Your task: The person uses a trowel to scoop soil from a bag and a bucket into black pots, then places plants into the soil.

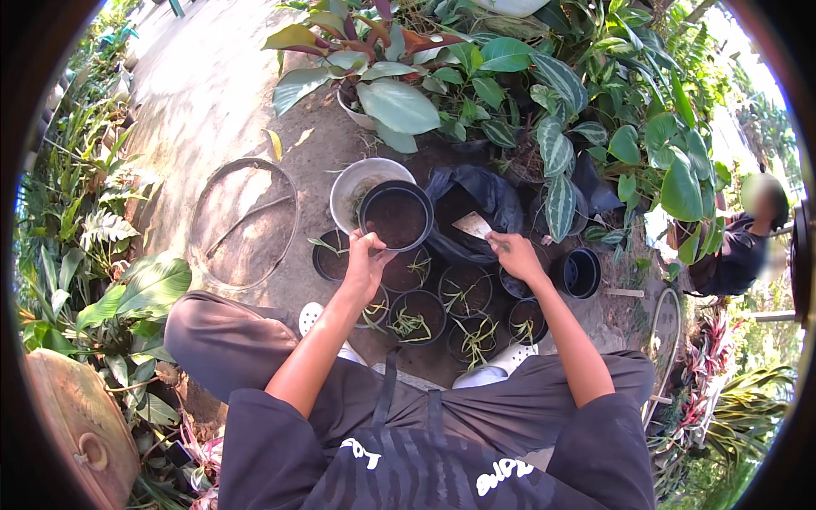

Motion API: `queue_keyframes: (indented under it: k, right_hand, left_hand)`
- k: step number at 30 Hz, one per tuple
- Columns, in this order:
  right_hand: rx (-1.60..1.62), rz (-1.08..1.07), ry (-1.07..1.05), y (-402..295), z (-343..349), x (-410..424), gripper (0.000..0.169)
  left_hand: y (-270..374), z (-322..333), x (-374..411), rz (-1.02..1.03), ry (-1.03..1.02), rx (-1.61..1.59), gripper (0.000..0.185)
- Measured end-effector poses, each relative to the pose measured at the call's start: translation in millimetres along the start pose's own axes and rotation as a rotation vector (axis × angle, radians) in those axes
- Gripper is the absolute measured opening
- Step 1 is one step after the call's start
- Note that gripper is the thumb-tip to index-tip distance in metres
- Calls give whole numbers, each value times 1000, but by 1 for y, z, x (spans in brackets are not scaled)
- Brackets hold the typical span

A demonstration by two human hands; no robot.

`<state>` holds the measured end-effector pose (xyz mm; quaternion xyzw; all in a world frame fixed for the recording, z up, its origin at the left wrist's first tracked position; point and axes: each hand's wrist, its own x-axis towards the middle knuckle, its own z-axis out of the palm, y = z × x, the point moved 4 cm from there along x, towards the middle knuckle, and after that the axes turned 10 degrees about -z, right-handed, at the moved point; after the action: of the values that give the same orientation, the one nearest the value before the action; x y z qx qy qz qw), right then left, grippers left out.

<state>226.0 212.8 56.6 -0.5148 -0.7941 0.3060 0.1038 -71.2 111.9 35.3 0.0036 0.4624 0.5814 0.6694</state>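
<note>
My left hand (pixel 368 258) grips the near rim of a round black plastic plant pot (pixel 396 217) with dark soil inside. This pot is held up, partly covering a white basin (pixel 349 178) that has some plant cuttings in it. In my right hand (pixel 515 253) is a small trowel (pixel 472 225), its pale blade over the mouth of a black plastic bag (pixel 475 185) of dark soil. Several black pots with soil and thin green seedlings, one of them a pot (pixel 417 317) in the middle, stand on the ground between my feet and the bag.
An empty black pot (pixel 577 273) stands to the right. On the left lies a hoop (pixel 245 223) with a stick across it. Potted foliage (pixel 398 105) crowds the far side. A large clay-coloured jar (pixel 83 421) sits at lower left. Another person (pixel 733 248) is at far right.
</note>
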Motion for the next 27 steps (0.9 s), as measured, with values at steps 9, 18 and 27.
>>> queue_keyframes:
  k: [9, 18, 27]
  right_hand:
    - [-76, 266, 19, 71, 96, 69, 30]
    - [27, 262, 163, 46, 117, 67, 32]
    - [120, 276, 164, 39, 98, 53, 34]
  left_hand:
    - [9, 7, 11, 15, -35, -90, 13]
    - [9, 5, 12, 43, -67, -87, 9]
    - [3, 2, 13, 4, -57, -84, 21]
